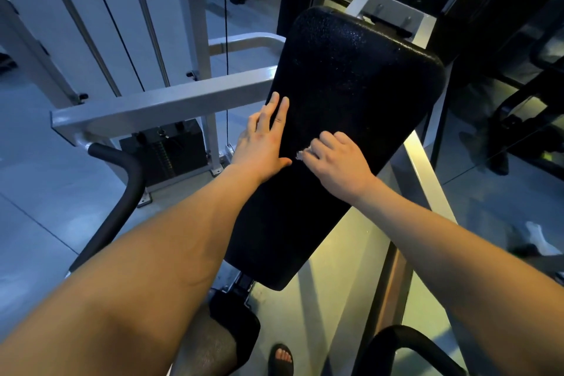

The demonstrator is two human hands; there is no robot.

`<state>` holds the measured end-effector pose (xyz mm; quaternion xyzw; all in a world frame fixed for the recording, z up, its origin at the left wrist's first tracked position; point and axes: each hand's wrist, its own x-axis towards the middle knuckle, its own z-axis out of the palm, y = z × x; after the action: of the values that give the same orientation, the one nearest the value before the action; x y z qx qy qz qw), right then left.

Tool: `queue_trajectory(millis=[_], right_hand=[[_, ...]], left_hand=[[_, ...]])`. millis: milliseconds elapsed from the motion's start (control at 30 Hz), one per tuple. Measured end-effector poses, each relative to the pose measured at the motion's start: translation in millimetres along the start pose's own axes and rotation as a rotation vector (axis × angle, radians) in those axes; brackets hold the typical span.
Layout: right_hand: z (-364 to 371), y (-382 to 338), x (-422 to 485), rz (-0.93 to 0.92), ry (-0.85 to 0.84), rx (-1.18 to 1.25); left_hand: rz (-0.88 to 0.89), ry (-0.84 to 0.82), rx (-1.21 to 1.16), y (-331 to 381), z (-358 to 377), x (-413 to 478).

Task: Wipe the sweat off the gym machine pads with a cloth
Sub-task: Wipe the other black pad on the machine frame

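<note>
A long black padded gym machine pad [351, 79] runs from the lower centre up toward the upper right. My left hand [264, 140] lies flat on the pad's left edge, fingers spread and pointing up. My right hand [335, 159] is closed on a small white cloth [300, 154] and presses it against the middle of the pad; only a scrap of the cloth shows at the fingertips, the rest is hidden under the hand.
A grey steel frame bar [158, 107] crosses left of the pad, with a weight stack [164, 152] and cable [226, 55] behind it. A black curved handle [122, 186] sits lower left, another [406, 348] lower right. A metal rail [427, 174] runs right of the pad. My sandalled foot [282, 359] is below.
</note>
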<state>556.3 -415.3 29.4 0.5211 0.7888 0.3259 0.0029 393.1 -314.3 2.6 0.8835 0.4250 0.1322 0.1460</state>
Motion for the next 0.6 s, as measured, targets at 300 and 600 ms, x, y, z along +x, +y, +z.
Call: queue_trajectory(millis=[300,600], right_hand=[[-15.6,14.8,19.4,0.16,0.141,0.017],[-52.4,76.2,34.9,0.281,0.277,-0.22]], left_hand=[[-0.028,-0.012,0.059,8.6,-3.5,-2.2],[-0.056,-0.015,0.083,18.7,-6.9,-4.5]])
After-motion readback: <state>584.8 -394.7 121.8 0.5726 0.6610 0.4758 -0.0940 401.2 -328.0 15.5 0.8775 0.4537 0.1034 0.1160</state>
